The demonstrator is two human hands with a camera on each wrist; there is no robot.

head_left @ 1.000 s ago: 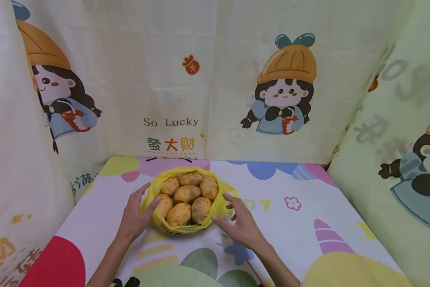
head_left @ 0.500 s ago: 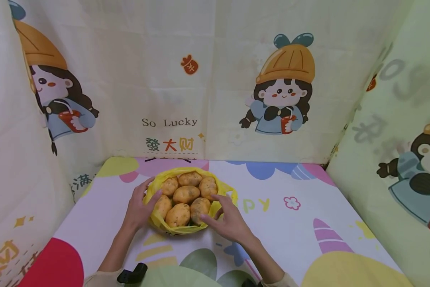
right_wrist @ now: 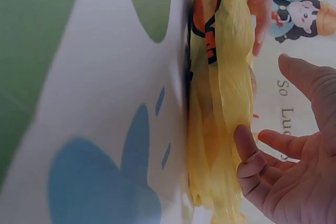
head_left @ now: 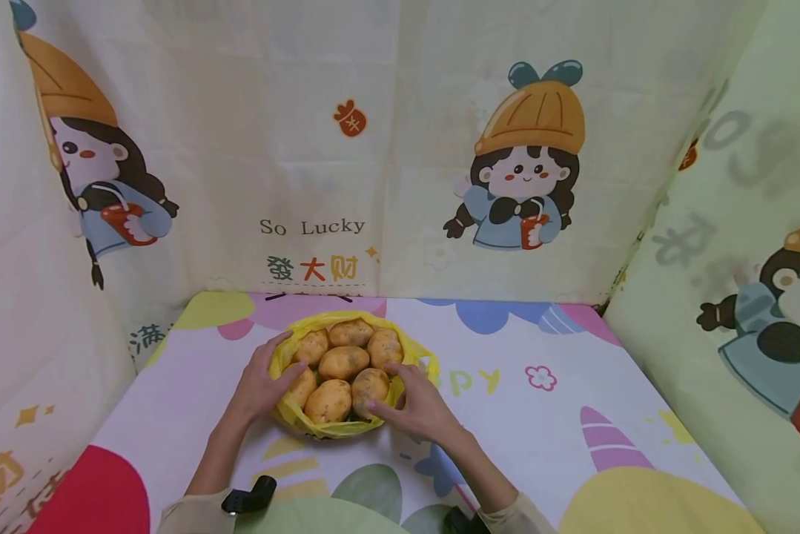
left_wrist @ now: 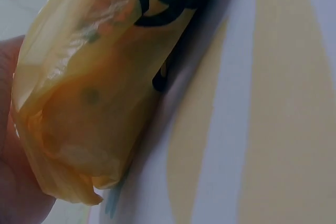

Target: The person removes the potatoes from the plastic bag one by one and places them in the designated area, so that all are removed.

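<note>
A yellow plastic bag [head_left: 336, 429] stands on the table with its mouth spread wide, and several potatoes [head_left: 343, 363] lie inside. My left hand [head_left: 262, 382] is at the bag's left side, fingers along the outside and thumb reaching over the rim. In the left wrist view the yellow plastic [left_wrist: 89, 93] lies right beside the palm. On the other side, my right hand [head_left: 420, 404] has its index finger and thumb spread over the front right potato [head_left: 371, 391]. Loosely bent fingers of that hand reach the bag's upper edge [right_wrist: 231, 103] in the right wrist view.
A patterned cloth covers the table [head_left: 506, 430]. Printed cloth walls [head_left: 413, 185] enclose it at the back and both sides. Dark wrist devices [head_left: 249, 495] sit at the sleeves.
My right hand has moved left, from beside the bag to over its right rim and front right potato. The left hand has edged closer to the bag. Both sleeves have come into view.
</note>
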